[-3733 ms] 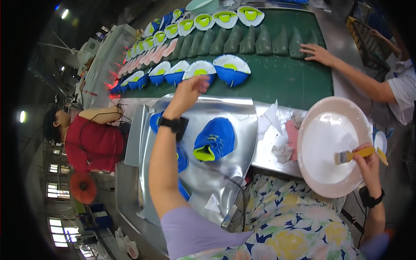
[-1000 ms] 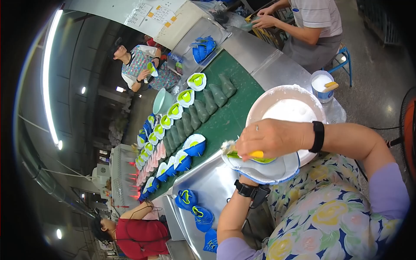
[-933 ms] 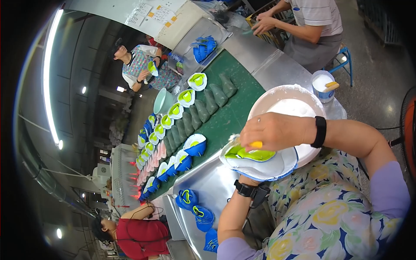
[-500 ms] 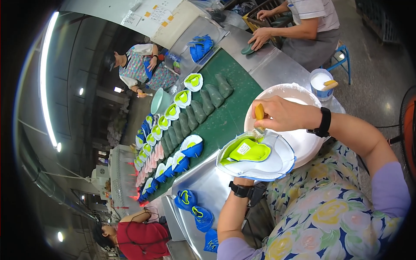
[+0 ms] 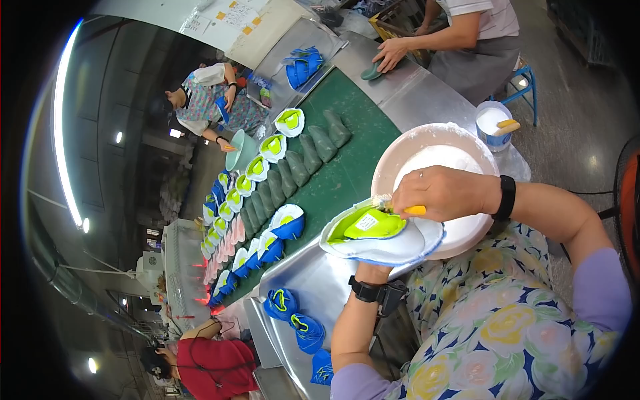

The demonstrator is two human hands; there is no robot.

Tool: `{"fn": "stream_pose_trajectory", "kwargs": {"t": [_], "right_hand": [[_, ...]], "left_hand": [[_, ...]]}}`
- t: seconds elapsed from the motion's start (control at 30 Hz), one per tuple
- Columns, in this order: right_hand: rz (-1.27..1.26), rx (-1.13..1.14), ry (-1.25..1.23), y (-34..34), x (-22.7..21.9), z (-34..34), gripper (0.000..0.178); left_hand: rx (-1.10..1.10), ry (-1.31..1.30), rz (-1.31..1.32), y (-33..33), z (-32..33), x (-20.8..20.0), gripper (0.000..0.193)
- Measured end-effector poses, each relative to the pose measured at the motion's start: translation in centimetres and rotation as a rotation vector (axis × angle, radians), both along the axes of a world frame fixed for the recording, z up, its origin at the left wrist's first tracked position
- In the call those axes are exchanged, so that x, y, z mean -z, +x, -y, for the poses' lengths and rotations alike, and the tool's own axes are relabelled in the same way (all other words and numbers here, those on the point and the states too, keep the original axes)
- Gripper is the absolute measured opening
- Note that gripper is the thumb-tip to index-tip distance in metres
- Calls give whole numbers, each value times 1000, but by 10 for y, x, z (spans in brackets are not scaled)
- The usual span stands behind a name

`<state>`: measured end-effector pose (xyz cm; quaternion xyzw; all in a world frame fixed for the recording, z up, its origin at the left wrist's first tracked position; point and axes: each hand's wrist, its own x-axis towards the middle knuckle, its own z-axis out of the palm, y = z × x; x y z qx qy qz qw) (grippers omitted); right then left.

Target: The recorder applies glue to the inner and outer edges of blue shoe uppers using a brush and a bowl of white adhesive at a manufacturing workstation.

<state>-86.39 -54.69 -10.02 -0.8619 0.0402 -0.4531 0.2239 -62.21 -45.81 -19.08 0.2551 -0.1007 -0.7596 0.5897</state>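
Right hand: from the head view, your right hand (image 5: 437, 192) pinches the yellow-handled brush (image 5: 415, 210), fingers closed round the handle, bristles down at the upper's far edge.
Left hand: your left hand (image 5: 373, 271) is under the work, mostly hidden; I can't tell how its fingers stand.
Shoe upper: the white-and-lime shoe upper (image 5: 420, 245) sits above your left wrist, opening upward, overlapping the basin's near left side in this view.
Brush stroke: you'd probably do best with short, even strokes along the white margin, keeping bristles off the lime lining; a loaded brush could drip there.
Support: steady the upper from below so the edge doesn't fold under the bristles.
Basin: the pale pink basin (image 5: 400, 152) with white fluid (image 5: 453, 159) lies just behind the upper, handy for wiping excess off.
Green bench: the green bench (image 5: 363, 127) carries rows of lime-lined uppers (image 5: 273, 148), dark green foot-shaped forms (image 5: 313, 158) and pink pieces (image 5: 230, 237).
Metal tray: on the metal tray (image 5: 319, 272) left of your forearm lie blue uppers (image 5: 308, 332).
Room: a co-worker in red (image 5: 217, 360) is at left, one in a patterned apron (image 5: 212, 100) beyond the bench, another seated (image 5: 477, 50) at upper right; a tube light (image 5: 61, 133) glows left.
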Motion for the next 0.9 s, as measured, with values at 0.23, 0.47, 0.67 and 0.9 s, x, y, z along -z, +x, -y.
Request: {"fn": "stream_pose_trajectory", "kwargs": {"t": [0.23,0.47,0.67,0.9], "right_hand": [[-187,52,59,-4,-2,3,18],[-358,15,435,-18,-10,8,18],[-116,257,290,-33,-13,12,16],[-113,74,52,-27,4,-2,14]], "left_hand": [[-14,-64,71,4,-9,-1,43],[-145,-189,598,1,-10,11,42],[-37,-174,543,2,-6,-35,47],[-50,-42,311,6,-4,-53,51]]}}
